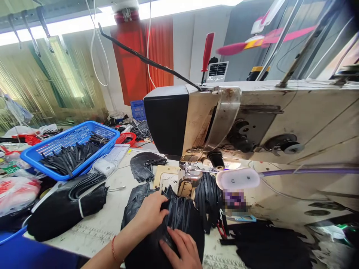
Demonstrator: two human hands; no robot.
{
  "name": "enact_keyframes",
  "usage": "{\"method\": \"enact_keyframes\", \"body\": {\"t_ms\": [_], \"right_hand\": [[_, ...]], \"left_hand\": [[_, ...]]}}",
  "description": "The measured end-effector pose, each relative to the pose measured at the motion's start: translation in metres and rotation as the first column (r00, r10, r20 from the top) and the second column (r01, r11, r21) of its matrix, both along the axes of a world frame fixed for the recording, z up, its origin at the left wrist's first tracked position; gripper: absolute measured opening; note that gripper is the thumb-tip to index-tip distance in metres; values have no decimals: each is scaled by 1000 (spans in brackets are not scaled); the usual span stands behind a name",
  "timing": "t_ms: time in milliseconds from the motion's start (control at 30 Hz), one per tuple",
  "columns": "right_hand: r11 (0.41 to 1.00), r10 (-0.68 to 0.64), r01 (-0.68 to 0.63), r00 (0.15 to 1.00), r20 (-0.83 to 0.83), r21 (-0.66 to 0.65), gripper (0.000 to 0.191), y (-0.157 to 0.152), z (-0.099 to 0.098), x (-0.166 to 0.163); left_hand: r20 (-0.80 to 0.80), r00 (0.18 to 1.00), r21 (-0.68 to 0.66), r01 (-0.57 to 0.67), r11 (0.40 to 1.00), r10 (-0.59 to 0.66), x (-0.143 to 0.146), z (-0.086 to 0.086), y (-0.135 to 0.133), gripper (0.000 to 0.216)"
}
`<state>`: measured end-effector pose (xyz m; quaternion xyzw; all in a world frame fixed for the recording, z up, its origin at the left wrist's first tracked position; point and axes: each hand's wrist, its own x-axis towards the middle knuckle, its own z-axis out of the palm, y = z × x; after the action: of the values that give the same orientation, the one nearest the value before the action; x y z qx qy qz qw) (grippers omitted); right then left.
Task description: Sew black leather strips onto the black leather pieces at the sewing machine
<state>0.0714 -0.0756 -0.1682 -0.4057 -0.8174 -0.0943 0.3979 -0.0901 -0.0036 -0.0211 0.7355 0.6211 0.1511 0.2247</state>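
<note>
A stack of black leather-like pieces (185, 213) with layered, curved edges lies on the sewing machine table in front of me. My left hand (150, 212), with a red cord at its wrist, closes its thumb and fingers on the stack's upper edge. Lower and to the right, my right hand (183, 246) has a fold of the same black material between thumb and forefinger. Both hands sit just in front of the presser foot and needle area (189, 179) of the sewing machine (252, 123). Pieces under my hands are partly hidden.
A tied black bundle (67, 209) lies left, below a blue basket (75, 130) of black strips. More black strips (207, 198) hang beside the needle area. Red-handled snips (222, 228) and black fabric (275, 243) lie right. A lamp (238, 178) projects from the machine.
</note>
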Motion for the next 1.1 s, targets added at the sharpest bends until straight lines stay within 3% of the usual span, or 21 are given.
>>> {"method": "enact_keyframes", "body": {"t_ms": [100,233,300,367,467,533,700,800,933,1100], "right_hand": [[1000,11,-11,1000,-9,-12,28,0,-4,1],[993,101,-107,991,-87,-56,21,4,5,11],[977,143,-172,966,-215,-123,32,6,19,16],[957,97,-181,936,-339,-225,38,10,39,20],[917,115,-254,906,-407,-307,18,15,73,24],[901,158,-302,897,-413,-311,16,19,92,27],[933,155,-247,931,-330,-260,16,23,117,40],[965,130,-174,968,-216,-198,15,24,126,49],[994,89,-91,996,-27,-59,14,26,144,57],[999,35,-36,998,50,18,16,29,165,60]], "left_hand": [[44,999,-18,-18,1000,19,-4,3,1,13],[367,930,-58,-14,998,34,-9,8,-1,13],[500,865,-58,-29,998,54,-7,12,-3,15],[578,814,-52,-38,998,61,0,19,-6,19],[670,741,-38,-27,999,46,13,30,-7,23],[718,695,-32,-32,999,45,20,35,-4,24],[790,603,-88,-70,994,112,31,42,15,20],[807,573,-160,-16,987,140,36,45,26,21],[833,545,-174,93,980,96,41,49,39,18],[827,562,-100,109,989,21,42,50,51,13]]}}
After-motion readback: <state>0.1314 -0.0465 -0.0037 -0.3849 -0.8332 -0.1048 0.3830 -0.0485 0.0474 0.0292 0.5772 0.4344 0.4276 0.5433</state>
